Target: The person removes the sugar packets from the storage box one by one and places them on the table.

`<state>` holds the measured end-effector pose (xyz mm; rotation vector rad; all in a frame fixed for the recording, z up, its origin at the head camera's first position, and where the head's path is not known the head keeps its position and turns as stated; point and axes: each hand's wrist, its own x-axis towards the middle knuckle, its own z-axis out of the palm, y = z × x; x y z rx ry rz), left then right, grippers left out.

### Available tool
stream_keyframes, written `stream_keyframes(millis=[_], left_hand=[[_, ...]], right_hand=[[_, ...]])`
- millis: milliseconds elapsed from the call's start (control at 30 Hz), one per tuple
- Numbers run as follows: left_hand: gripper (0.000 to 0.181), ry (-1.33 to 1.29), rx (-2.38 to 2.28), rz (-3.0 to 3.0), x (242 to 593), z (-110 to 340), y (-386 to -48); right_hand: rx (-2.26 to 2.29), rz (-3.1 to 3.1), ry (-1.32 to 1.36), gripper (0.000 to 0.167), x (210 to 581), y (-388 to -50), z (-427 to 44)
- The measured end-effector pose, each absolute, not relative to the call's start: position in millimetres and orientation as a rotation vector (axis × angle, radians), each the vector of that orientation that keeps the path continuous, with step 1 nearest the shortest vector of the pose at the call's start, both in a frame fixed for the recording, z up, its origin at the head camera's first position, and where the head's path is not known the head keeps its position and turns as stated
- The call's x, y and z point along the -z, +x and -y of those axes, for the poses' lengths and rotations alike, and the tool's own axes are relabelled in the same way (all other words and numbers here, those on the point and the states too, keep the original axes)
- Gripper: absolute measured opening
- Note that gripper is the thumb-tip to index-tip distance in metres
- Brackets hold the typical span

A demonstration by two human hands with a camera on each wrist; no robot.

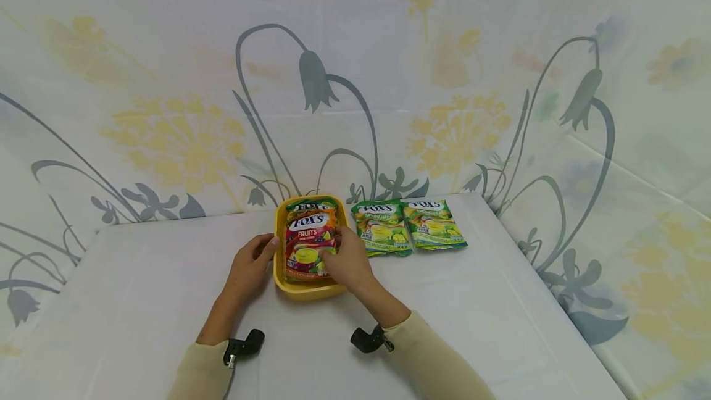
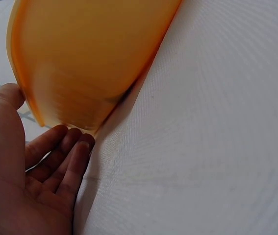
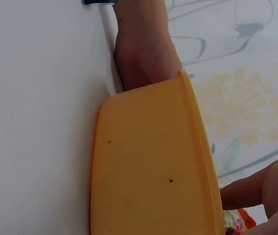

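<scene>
Hands [image 1: 351,261] at yellow tub [image 1: 311,292], red FOX'S packet [image 1: 307,236] inside overlapping green-topped packet [image 1: 312,202]

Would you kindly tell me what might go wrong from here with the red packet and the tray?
The red packet overlaps another packet in the tray, so it may slip once the right hand lets go. The left hand touches the tray's side; a firm push might shift the tray. The green packet just right of the tray lies near the right hand and could be nudged.
</scene>
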<state>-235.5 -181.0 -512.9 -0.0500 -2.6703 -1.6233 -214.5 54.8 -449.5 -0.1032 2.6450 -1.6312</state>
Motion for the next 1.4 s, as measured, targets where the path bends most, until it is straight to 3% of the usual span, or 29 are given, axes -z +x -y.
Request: stream_keyframes(millis=[767,1400], left_hand=[[0.07,-0.038,1.632,2.673,510.4,184.3,-231.6],[0.067,-0.047,1.635,2.671,513.9,180.7,-236.9]], right_hand=[[2.122,-2.161,-0.003,0.052,439.2,-210.8,-66.0],[2.14,-2.046,0.065,0.057,426.4,-192.6,-109.8]])
